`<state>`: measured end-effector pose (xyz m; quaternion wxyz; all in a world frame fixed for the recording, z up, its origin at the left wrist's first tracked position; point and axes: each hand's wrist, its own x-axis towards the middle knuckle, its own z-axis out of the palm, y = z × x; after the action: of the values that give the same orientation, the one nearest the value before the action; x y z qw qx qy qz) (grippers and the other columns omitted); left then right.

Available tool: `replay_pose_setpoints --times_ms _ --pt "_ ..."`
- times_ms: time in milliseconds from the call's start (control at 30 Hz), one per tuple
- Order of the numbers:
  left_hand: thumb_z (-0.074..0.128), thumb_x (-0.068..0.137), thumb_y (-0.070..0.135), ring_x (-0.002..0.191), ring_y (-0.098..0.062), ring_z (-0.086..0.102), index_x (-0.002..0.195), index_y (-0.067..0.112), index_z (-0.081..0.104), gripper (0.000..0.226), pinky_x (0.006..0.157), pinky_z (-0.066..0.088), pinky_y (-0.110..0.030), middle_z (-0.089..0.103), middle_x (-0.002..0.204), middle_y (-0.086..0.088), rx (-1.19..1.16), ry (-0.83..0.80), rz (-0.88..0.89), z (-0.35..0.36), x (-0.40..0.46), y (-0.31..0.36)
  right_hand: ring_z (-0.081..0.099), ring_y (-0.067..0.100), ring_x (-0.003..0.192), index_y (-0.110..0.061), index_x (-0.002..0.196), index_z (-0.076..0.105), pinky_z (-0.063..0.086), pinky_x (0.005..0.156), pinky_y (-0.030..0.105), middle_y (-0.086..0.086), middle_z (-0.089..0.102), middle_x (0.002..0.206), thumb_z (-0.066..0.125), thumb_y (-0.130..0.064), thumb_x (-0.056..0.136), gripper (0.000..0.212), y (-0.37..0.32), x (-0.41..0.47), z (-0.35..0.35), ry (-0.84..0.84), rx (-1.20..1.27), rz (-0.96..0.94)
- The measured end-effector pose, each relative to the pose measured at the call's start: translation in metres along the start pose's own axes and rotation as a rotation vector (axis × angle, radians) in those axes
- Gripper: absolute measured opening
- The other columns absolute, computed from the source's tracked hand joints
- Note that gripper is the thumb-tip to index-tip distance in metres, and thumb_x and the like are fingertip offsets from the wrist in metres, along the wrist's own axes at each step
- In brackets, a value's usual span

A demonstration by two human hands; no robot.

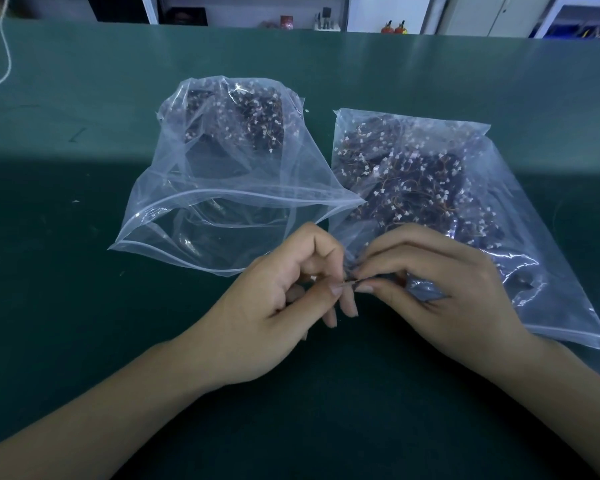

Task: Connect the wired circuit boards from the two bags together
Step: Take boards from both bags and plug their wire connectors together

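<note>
Green bench [84, 306]; tiny dark wired boards [355, 280] w/ white connectors, pinched betw. both hands.

Bench [84, 306]: dark green, matte, crossed by a paler green band towards its far side. White cord [6, 57]: plain, lying on the green at far left. Left bag [174, 216]: clear, colourless plastic with a faint bluish sheen and a whitish zip strip; its contents, circuit boards [257, 119], appear dark purple-black, speckled with small white connectors and thin orange-red wires. Right bag [551, 289]: the same clear bluish plastic, its boards [416, 181] showing the same dark ground, white flecks and orange wire loops. Background: white shelving [378, 12], with blue bins [582, 31] at far right.
</note>
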<state>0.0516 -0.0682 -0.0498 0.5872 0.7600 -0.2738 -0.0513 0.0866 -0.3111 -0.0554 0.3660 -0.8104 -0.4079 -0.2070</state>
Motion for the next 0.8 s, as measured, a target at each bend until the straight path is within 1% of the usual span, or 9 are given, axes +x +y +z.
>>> replay_pose_setpoints --times_ms 67,100,167,233,300,367,467,633,800 --pt "0.051 0.108 0.022 0.085 -0.026 0.072 0.109 0.024 0.052 0.002 0.066 0.055 -0.029 0.074 0.099 0.002 0.07 0.02 0.028 0.0013 -0.0008 -0.0016 0.069 0.014 0.088 -0.007 0.097 0.082 0.052 0.078 0.021 0.005 0.072 0.1 0.079 -0.015 0.097 0.009 -0.0001 -0.0006 -0.0002 0.005 -0.002 0.001" --pt "0.051 0.109 0.021 0.085 -0.026 0.072 0.11 0.025 0.054 0.005 0.068 0.057 -0.033 0.074 0.099 0.004 0.135 0.05 0.054 0.0021 -0.0011 -0.0023 0.068 0.013 0.088 -0.007 0.097 0.081 0.052 0.077 0.021 0.004 0.071 0.1 0.078 -0.015 0.098 0.008 -0.0002 -0.0007 -0.0006 0.007 -0.006 0.007" --pt "0.051 0.109 0.023 0.09 -0.024 0.07 0.113 0.023 0.063 0.013 0.078 0.057 -0.039 0.071 0.1 0.009 0.334 0.175 0.139 0.002 -0.0005 -0.0022 0.065 0.009 0.085 -0.008 0.097 0.08 0.051 0.075 0.021 0.003 0.071 0.099 0.077 -0.014 0.099 0.007 -0.0007 -0.0009 -0.0007 0.01 -0.01 0.031" --pt "0.053 0.109 0.028 0.1 -0.017 0.065 0.114 0.02 0.07 0.02 0.088 0.051 -0.031 0.069 0.104 0.014 0.518 0.317 0.238 -0.0019 0.0018 0.0006 0.061 0.005 0.082 -0.008 0.097 0.079 0.05 0.072 0.023 0.002 0.07 0.098 0.076 -0.013 0.098 0.006 -0.0011 -0.0008 -0.0004 0.019 -0.003 0.046" --pt "0.056 0.108 0.036 0.105 -0.013 0.064 0.112 0.017 0.074 0.027 0.094 0.047 -0.031 0.069 0.107 0.013 0.585 0.361 0.306 -0.0052 0.0036 0.0033 0.061 0.006 0.08 -0.007 0.097 0.078 0.05 0.07 0.026 0.003 0.07 0.096 0.076 -0.012 0.098 0.005 -0.0017 -0.001 -0.0004 0.028 0.007 0.045" --pt "0.066 0.103 0.041 0.1 -0.014 0.065 0.103 0.017 0.078 0.027 0.09 0.048 -0.038 0.071 0.103 0.012 0.634 0.359 0.355 -0.0045 0.0046 0.0029 0.062 0.01 0.08 -0.007 0.097 0.078 0.051 0.068 0.028 0.002 0.07 0.095 0.076 -0.01 0.097 0.004 -0.0025 -0.0011 -0.0005 0.034 0.007 0.03" --pt "0.076 0.099 0.031 0.091 -0.016 0.065 0.093 0.016 0.081 0.017 0.083 0.049 -0.042 0.073 0.095 0.011 0.671 0.384 0.386 -0.0012 0.0057 0.0002 0.063 0.008 0.08 -0.008 0.097 0.079 0.05 0.068 0.024 -0.001 0.071 0.094 0.075 -0.011 0.099 0.005 -0.0046 -0.0005 0.0 0.049 0.007 0.012" --pt "0.077 0.098 0.029 0.092 -0.014 0.064 0.099 0.018 0.079 0.011 0.083 0.05 -0.041 0.072 0.095 0.014 0.63 0.411 0.348 -0.002 0.0059 -0.0007 0.059 0.008 0.075 -0.008 0.098 0.078 0.048 0.07 0.02 -0.002 0.071 0.093 0.077 -0.013 0.096 0.005 -0.0051 -0.0001 -0.0003 0.055 0.005 0.016" --pt "0.08 0.097 0.023 0.092 -0.013 0.064 0.094 0.015 0.078 0.009 0.084 0.05 -0.039 0.072 0.094 0.012 0.623 0.406 0.356 -0.0015 0.0062 -0.0018 0.059 0.005 0.074 -0.01 0.101 0.078 0.047 0.071 0.017 -0.005 0.07 0.093 0.079 -0.013 0.095 0.007 -0.0034 -0.0014 -0.0007 0.055 -0.01 0.028"
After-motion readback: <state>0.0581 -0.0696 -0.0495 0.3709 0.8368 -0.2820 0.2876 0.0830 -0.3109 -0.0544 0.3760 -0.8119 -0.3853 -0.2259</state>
